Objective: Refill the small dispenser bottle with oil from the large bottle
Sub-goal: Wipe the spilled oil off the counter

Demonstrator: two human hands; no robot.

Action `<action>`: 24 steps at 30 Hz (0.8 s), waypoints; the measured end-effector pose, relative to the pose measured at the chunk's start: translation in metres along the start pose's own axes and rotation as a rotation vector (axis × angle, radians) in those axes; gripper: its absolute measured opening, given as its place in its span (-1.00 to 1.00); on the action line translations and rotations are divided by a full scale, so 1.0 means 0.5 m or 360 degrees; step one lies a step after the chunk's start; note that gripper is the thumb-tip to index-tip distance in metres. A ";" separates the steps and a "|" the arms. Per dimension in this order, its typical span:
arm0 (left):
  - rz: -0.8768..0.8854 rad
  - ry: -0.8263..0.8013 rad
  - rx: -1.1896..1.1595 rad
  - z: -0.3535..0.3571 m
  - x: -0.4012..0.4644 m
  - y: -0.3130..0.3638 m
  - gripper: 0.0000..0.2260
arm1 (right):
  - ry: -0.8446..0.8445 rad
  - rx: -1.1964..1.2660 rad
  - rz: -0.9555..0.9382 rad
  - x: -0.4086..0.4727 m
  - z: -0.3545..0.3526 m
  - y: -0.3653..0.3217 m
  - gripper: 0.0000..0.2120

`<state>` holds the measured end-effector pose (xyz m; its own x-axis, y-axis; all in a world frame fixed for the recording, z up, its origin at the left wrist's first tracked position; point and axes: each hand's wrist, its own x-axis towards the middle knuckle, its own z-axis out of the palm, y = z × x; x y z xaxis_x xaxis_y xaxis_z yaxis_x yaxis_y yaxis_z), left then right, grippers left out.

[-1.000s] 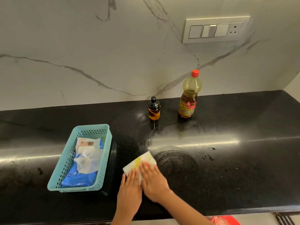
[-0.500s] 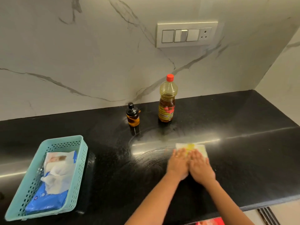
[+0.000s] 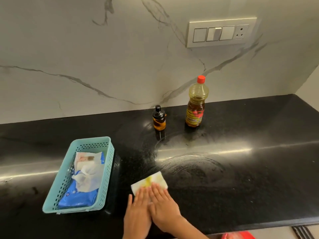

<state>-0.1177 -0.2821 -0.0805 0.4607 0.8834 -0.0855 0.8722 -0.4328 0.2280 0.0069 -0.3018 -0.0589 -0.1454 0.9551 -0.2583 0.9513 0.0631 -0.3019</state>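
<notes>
The small dispenser bottle [image 3: 159,118], amber with a black cap, stands upright near the wall. To its right stands the large oil bottle [image 3: 196,105], its red cap on. Nearer to me, a white wipe [image 3: 149,180] with a yellow oil stain lies flat on the black counter [image 3: 250,178]. My left hand [image 3: 138,209] and my right hand [image 3: 164,206] lie side by side, palms down, pressing on the near part of the wipe. Both hands are far in front of the bottles.
A teal plastic basket [image 3: 60,194] with a blue pack of wipes and loose white tissue sits left of my hands. Wet smear rings shine on the counter right of the wipe. A switch panel [image 3: 221,32] is on the marble wall.
Both hands have slid the wipe back to the left across the counter, after going right half a second ago. The bottles and basket have stayed put.
</notes>
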 end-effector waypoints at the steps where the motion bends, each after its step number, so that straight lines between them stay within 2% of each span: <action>1: -0.0078 -0.0030 0.0000 -0.010 0.017 -0.011 -0.50 | 0.0010 -0.0001 -0.0064 0.028 -0.021 -0.011 -0.44; 3: -0.0238 -0.0004 0.0003 -0.037 0.087 -0.005 -0.56 | 0.0040 -0.0104 -0.0168 0.099 -0.056 0.031 -0.47; 4: -0.0322 -0.0039 -0.0041 -0.057 0.138 0.017 -0.55 | 0.0033 -0.0048 -0.0078 0.130 -0.072 0.067 -0.47; 6: -0.0303 -0.0093 -0.0079 -0.076 0.249 0.083 -0.51 | 0.0016 -0.0060 0.0148 0.175 -0.109 0.168 -0.48; 8: -0.0101 -0.0168 -0.0110 -0.064 0.331 0.179 -0.51 | 0.0094 0.0109 0.0518 0.165 -0.149 0.266 -0.54; 10: 0.0089 -0.0263 -0.0255 -0.058 0.351 0.280 -0.57 | 0.0345 0.0283 0.0942 0.098 -0.170 0.341 -0.67; 11: 0.0211 -0.0341 -0.0304 -0.061 0.341 0.321 -0.60 | 0.0436 0.0240 0.1105 0.056 -0.173 0.359 -0.75; 13: 0.0423 -0.0399 -0.0329 -0.069 0.299 0.359 -0.69 | 0.0649 0.0202 0.1279 -0.003 -0.161 0.368 -0.89; 14: 0.0471 -0.0339 -0.0351 -0.067 0.278 0.353 -0.72 | 0.0631 0.0196 0.1270 -0.011 -0.148 0.366 -0.94; 15: 0.0470 -0.0215 -0.0379 -0.060 0.260 0.329 -0.73 | 0.0567 0.0228 0.1232 -0.004 -0.127 0.371 -0.89; 17: 0.0412 0.0158 -0.0414 -0.038 0.227 0.247 -0.71 | 0.0600 0.0329 0.1195 0.037 -0.123 0.378 -0.61; 19: 0.0205 0.0366 -0.0429 -0.036 0.188 0.143 -0.69 | 0.0570 0.0416 0.1130 0.102 -0.144 0.367 -0.37; 20: 0.0048 0.0358 -0.0383 -0.040 0.169 0.093 -0.68 | 0.0501 0.0383 0.1042 0.142 -0.155 0.350 -0.32; 22: -0.0403 0.0149 -0.0259 -0.068 0.128 0.012 -0.58 | 0.0318 0.0198 0.0783 0.222 -0.152 0.296 -0.24; 24: -0.0684 0.0019 -0.0129 -0.082 0.085 -0.055 -0.44 | 0.0166 0.0101 0.0576 0.267 -0.134 0.218 -0.26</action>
<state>-0.1291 -0.2253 -0.0505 0.0565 0.9823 -0.1783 0.9683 -0.0104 0.2497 0.1094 -0.1482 -0.0649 0.2286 0.9368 -0.2649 0.9168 -0.2987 -0.2651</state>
